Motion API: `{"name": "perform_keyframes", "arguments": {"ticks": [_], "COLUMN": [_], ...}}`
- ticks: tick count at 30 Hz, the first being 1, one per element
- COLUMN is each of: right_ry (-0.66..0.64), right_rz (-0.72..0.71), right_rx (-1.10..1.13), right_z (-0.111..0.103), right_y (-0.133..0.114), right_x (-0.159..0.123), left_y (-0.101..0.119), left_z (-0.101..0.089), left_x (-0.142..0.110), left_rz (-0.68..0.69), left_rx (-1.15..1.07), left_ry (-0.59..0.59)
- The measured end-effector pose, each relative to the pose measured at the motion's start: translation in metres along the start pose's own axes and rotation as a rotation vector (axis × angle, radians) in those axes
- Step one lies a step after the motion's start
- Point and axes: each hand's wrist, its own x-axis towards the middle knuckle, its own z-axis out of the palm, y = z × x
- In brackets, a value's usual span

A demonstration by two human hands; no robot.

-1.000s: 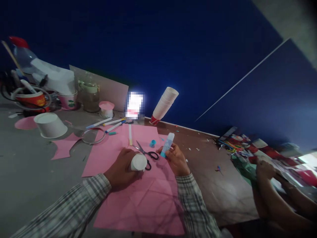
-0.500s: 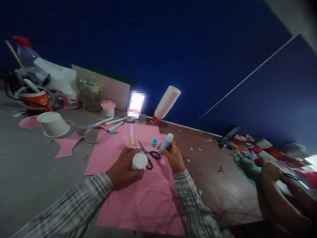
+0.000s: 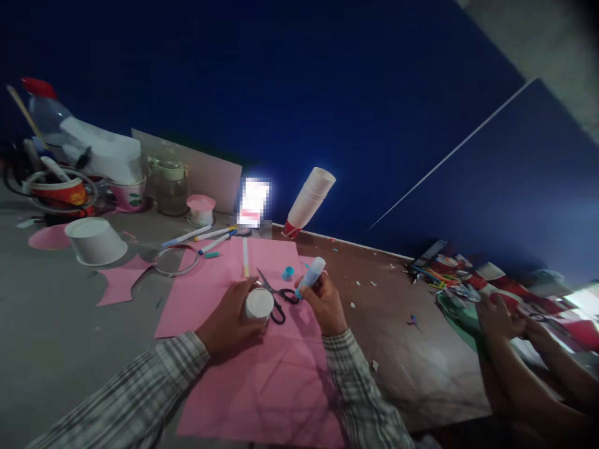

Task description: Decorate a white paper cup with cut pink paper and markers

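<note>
My left hand [image 3: 229,318] is wrapped round a small white paper cup [image 3: 259,304], held over a large pink paper sheet [image 3: 262,386]. My right hand [image 3: 322,302] grips a glue stick [image 3: 310,277] with a pale body and blue base, tilted up to the right. Black-handled scissors [image 3: 274,293] lie on the pink sheet between my hands. A small blue cap [image 3: 287,272] sits just beyond them.
A stack of white cups [image 3: 309,199] leans by the blue wall. Markers [image 3: 210,236], a wire ring [image 3: 176,259], an upturned white bowl [image 3: 95,240], a jar [image 3: 171,187] and containers crowd the left. Another person's hands [image 3: 500,315] work over coloured papers at the right.
My right hand has drawn the glue stick slightly down and left, tilting it more. The left hand keeps hold of the cup. The other person's hands have shifted a little.
</note>
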Motion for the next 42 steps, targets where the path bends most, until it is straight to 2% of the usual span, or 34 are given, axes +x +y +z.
{"name": "perform_keyframes", "arguments": {"ticks": [3, 7, 9, 12, 15, 19, 22, 25, 28, 30, 31, 33, 35, 38, 42], "right_ry": [-0.004, 0.019, -0.013, -0.130, -0.220, -0.258, -0.241, -0.106, 0.044, 0.045, 0.029, 0.016, 0.001, -0.008, -0.032], "right_rz": [-0.039, -0.134, -0.219, -0.420, -0.605, -0.715, -0.690, -0.551, -0.323, -0.156, -0.098, -0.082, -0.101, -0.150, -0.194], "right_rx": [-0.029, -0.095, -0.158, -0.328, -0.505, -0.695, -0.608, -0.439, -0.471, -0.565, -0.623, -0.648, -0.647, -0.626, -0.578], "right_z": [0.000, -0.001, 0.001, 0.015, 0.037, 0.061, 0.056, 0.031, 0.005, -0.004, -0.005, -0.002, 0.003, 0.009, 0.011], "right_y": [-0.006, -0.022, -0.032, -0.049, -0.058, -0.061, -0.063, -0.057, -0.029, -0.002, 0.011, 0.034, 0.048, 0.051, 0.038], "right_x": [-0.009, -0.030, -0.040, -0.047, -0.045, -0.039, -0.036, -0.021, 0.010, 0.031, 0.040, 0.052, 0.056, 0.055, 0.051], "left_y": [-0.005, 0.002, 0.012, 0.028, 0.038, 0.041, 0.043, 0.043, 0.035, 0.027, 0.023, 0.015, 0.010, 0.007, 0.005], "left_z": [-0.004, -0.020, -0.028, -0.035, -0.034, -0.028, -0.027, -0.031, -0.038, -0.042, -0.045, -0.048, -0.051, -0.052, -0.047], "left_x": [0.001, 0.003, 0.003, 0.002, -0.001, -0.006, -0.007, -0.003, 0.004, 0.011, 0.014, 0.019, 0.023, 0.026, 0.026], "left_rz": [0.049, 0.247, 0.314, 0.347, 0.305, 0.089, 0.007, 0.025, 0.049, 0.049, 0.028, -0.025, -0.048, -0.042, 0.047], "left_rx": [-0.055, -0.118, -0.117, -0.146, -0.294, -0.453, -0.568, -0.665, -0.699, -0.695, -0.658, -0.500, -0.308, -0.034, 0.168], "left_ry": [0.011, 0.179, 0.242, 0.216, 0.108, 0.046, 0.109, 0.216, 0.303, 0.376, 0.420, 0.474, 0.472, 0.406, 0.280]}}
